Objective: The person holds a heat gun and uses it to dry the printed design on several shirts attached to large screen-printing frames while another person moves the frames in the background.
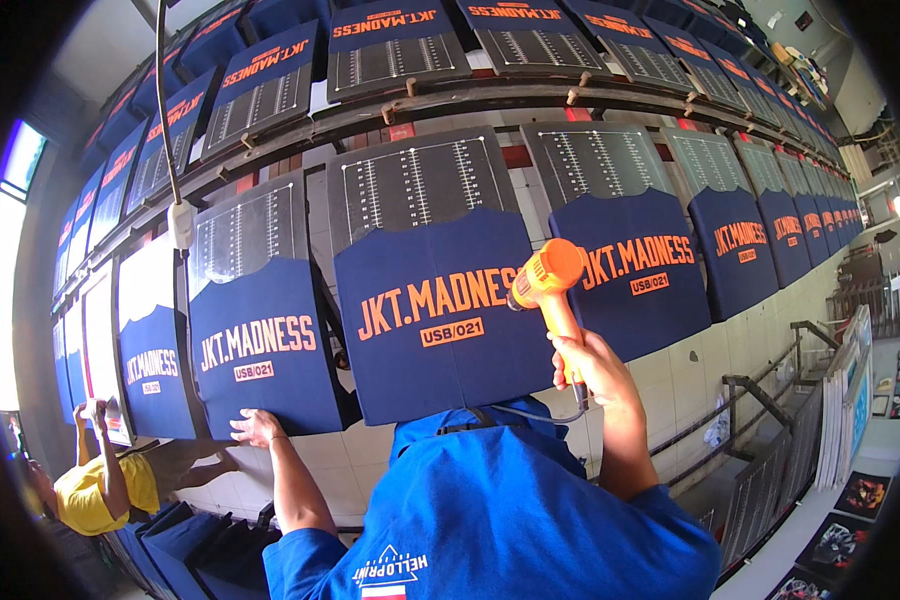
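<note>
Reference: centre shirt [442,320], navy, on a dark board [425,185]. Heat gun [558,285] is over its right edge — nozzle pointing left, at the orange lettering [410,298]. Right hand [595,368] is just right of it, fingers wrapped round the gun's handle. Left hand [258,427] is down-left of it, fingers loosely spread at the lower edge of the left-hand shirt [260,305]; no pinch that I can see.

To do it well: I'd sweep evenly, never park on one letter — could scorch — and hold the cord [560,418] off the print.

Counts: one gun, one cord, two own hands. Near row: one centre shirt, two readable left of it, three larger right-side shirts [630,255], rest too small. One co-worker [110,485], far left of it.
</note>
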Available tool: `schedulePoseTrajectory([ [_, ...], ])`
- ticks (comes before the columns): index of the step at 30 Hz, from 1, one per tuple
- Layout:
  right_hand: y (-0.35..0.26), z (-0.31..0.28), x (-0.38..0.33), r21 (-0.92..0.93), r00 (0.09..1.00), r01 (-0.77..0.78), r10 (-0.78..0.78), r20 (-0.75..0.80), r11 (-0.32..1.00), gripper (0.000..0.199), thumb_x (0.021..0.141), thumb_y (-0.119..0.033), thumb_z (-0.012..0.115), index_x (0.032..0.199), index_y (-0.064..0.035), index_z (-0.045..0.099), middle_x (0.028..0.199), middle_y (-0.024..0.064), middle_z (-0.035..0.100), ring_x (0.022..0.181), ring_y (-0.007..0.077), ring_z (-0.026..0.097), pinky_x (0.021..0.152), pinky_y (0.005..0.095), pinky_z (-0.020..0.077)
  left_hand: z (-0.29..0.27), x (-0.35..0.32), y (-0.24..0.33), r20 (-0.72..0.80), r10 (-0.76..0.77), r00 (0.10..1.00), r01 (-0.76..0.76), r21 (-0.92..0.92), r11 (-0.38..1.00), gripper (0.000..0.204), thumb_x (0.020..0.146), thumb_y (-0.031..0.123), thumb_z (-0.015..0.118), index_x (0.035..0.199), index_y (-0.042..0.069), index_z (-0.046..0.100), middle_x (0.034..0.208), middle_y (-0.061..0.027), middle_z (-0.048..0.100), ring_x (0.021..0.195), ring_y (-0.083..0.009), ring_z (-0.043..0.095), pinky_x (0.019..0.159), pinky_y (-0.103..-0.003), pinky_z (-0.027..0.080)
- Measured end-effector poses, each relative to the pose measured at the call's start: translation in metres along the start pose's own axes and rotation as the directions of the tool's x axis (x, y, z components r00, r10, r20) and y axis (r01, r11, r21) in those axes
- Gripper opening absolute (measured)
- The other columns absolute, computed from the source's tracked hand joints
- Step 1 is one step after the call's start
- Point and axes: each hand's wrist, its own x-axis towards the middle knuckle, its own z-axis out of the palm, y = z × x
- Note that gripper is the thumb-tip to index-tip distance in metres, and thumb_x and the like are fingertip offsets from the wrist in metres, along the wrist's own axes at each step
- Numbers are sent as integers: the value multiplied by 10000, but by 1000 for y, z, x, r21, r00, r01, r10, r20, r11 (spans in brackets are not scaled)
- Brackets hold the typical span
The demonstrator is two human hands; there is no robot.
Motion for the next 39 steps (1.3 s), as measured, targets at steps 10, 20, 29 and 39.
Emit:
schedulePoseTrajectory([
  [10, -16, 8, 23, -72, 1000, 7, -5, 30, 997, 272, 931, -285, 592, 963, -29, 506, 700, 36, 554, 548, 124, 583, 504, 269, 488, -2, -2, -1, -89, 31, 996, -30, 13, 999, 608, 961, 438, 404, 1423, 50, 333, 1467, -262, 261, 1258, -420, 443, 995, -502, 437],
  [20, -25, 23, 44, -52, 998, 10, -7, 65, 999, 282, 935, -262, 587, 1053, -16, 518, 721, 36, 553, 562, 120, 581, 512, 277, 498, -4, -5, 3, -71, -52, 996, 46, -83, 995, 603, 961, 438, 408, 1421, 55, 343, 1483, -254, 241, 1250, -423, 449, 1006, -502, 423],
  [29, -26, 32, 54, -133, 996, 19, -6, 92, 991, 317, 926, -277, 598, 1068, -5, 518, 723, 33, 548, 562, 119, 577, 504, 268, 487, -12, -11, 11, -51, -63, 997, 56, -133, 989, 597, 961, 435, 409, 1415, 53, 347, 1479, -253, 239, 1249, -434, 445, 992, -507, 431],
  [39, -25, 24, 21, -144, 987, -69, 89, 137, 987, 295, 909, -281, 624, 983, -28, 493, 719, 22, 538, 562, 122, 584, 517, 265, 495, -7, -5, 0, -81, -61, 995, 52, -117, 992, 621, 952, 448, 424, 1429, 60, 340, 1488, -247, 215, 1240, -432, 458, 993, -501, 433],
])
